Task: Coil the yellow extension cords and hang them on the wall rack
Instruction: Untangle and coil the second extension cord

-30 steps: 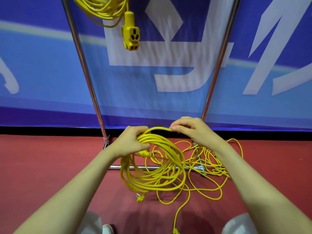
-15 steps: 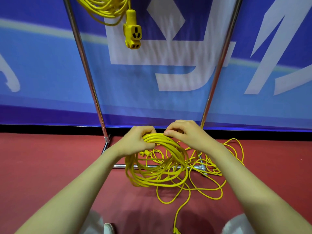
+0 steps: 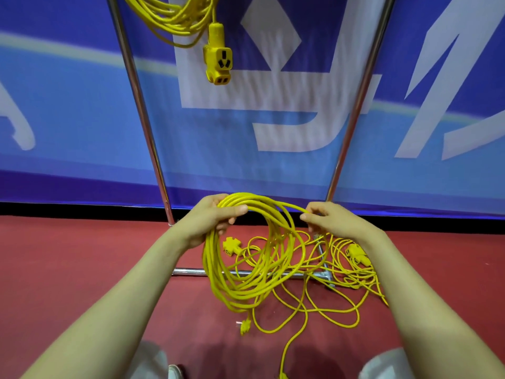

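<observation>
The left hand point(image 3: 211, 222) clamps the yellow coil point(image 3: 211, 266) at its top so the loops hang free, the right hand point(image 3: 337, 222) pinching a strand to add from the loose cord point(image 3: 349, 272) tangled on the red floor point(image 3: 68, 269) under the rack point(image 3: 140, 110).

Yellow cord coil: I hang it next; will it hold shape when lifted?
Probably floppy: the coil sags into a long oval below the left hand gripping its top. Its loops fan apart lower down, so it may spread. The strand the right hand pinches leads toward loose cord on the floor, so it may drag.
</observation>
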Demonstrator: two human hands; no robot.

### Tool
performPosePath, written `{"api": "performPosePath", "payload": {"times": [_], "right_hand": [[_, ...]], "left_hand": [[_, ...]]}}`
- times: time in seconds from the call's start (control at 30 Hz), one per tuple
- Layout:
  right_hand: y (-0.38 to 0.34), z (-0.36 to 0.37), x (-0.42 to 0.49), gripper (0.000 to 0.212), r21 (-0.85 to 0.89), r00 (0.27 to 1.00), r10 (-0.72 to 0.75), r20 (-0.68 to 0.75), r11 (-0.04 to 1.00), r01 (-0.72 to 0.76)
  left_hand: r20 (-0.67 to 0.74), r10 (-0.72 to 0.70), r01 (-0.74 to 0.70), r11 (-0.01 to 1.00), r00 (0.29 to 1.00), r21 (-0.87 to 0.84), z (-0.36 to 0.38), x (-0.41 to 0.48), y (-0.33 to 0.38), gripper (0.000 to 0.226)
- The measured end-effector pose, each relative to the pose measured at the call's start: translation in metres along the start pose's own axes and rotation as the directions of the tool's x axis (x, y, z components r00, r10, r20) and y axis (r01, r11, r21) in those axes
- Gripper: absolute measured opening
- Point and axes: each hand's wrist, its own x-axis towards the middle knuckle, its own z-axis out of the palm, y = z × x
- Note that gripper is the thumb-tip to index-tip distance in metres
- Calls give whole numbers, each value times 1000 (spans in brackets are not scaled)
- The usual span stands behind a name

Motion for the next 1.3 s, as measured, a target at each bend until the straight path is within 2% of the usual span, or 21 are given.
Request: {"api": "performPosePath", "payload": {"times": [0.1, 0.2, 0.23, 0.27, 0.33, 0.37, 0.43, 0.5, 0.57, 0.67, 0.77, 0.9, 0.97, 1.03, 1.07, 1.1, 1.13, 1.17, 1.2, 1.23, 1.3], "right_hand": [[13, 14, -1, 20, -12, 993, 32, 113, 999, -30], [24, 31, -5, 15, -172, 968, 130, 214, 981, -94], [28, 36, -5, 17, -166, 961, 161, 226, 978, -125], [31, 39, -3, 19, -152, 962, 183, 202, 976, -154], [26, 37, 3, 21, -114, 977, 207, 50, 973, -200], [18, 33, 6, 20, -39, 979, 199, -54, 979, -201], [-6, 24, 8, 22, 244, 951, 190, -245, 961, -129], [-33, 18, 5, 24, 564, 927, 210, -312, 826, 3], [-57, 21, 0, 22, 748, 941, 197, -275, 659, 81], [-76, 38, 3, 23, 847, 956, 189, -225, 524, 96], [-79, 48, 12, 26, 863, 941, 232, -246, 494, 104], [-84, 48, 16, 37, 888, 925, 260, -276, 438, 141], [-86, 49, 15, 42, 901, 944, 246, -222, 423, 101], [-88, 55, 12, 38, 835, 960, 250, -124, 549, -35], [-87, 62, 11, 28, 736, 968, 233, -90, 670, -93], [-83, 71, 10, 18, 576, 979, 194, -57, 808, -126], [-78, 80, 9, 17, 363, 992, 125, -21, 925, -109], [-74, 90, 8, 22, 206, 997, 58, 53, 976, -68], [-69, 100, 7, 26, 124, 991, 18, 133, 992, -34], [-66, 109, 6, 27, 116, 984, -1, 179, 993, -20], [-61, 119, 9, 14, 81, 992, 17, 127, 996, -27]], "left_hand": [[-49, 17, -22, 995, 999, -98, -3, -2, 5, 15], [-191, 17, -66, 965, 982, -253, -12, -1, 8, 11], [-245, 7, -81, 953, 969, -291, -14, 0, 7, 11], [-294, -7, -89, 947, 956, -309, -14, 2, 6, 12], [-357, -41, -67, 956, 933, -285, -10, 5, 0, 18], [-368, -60, -37, 967, 928, -251, -6, 7, -4, 23], [-353, -122, 65, 983, 928, -170, 4, 9, -11, 31], [-325, -205, 176, 978, 923, -116, 12, 10, -18, 38], [-286, -248, 218, 967, 926, -133, 19, 10, -28, 35], [-192, -218, 181, 965, 957, -192, 31, 7, -37, 15], [-122, -147, 125, 978, 982, -169, 43, 1, -38, 15], [-235, -89, 66, 992, 968, -105, 49, 0, -38, 19], [-287, -73, 40, 992, 955, -121, 49, 0, -35, 17], [-342, -82, 16, 982, 936, -190, 47, 1, -29, 16], [-362, -89, 2, 972, 928, -234, 45, 2, -25, 14], [-378, -95, -13, 961, 921, -275, 42, 2, -21, 14], [-394, -102, -27, 951, 914, -308, 40, 2, -18, 14], [-408, -108, -38, 942, 907, -334, 36, 2, -15, 13], [-420, -110, -50, 934, 901, -353, 33, 2, -14, 11], [-429, -112, -62, 926, 896, -372, 30, 1, -12, 10], [-441, -121, -73, 914, 889, -398, 26, 1, -10, 10]]}}
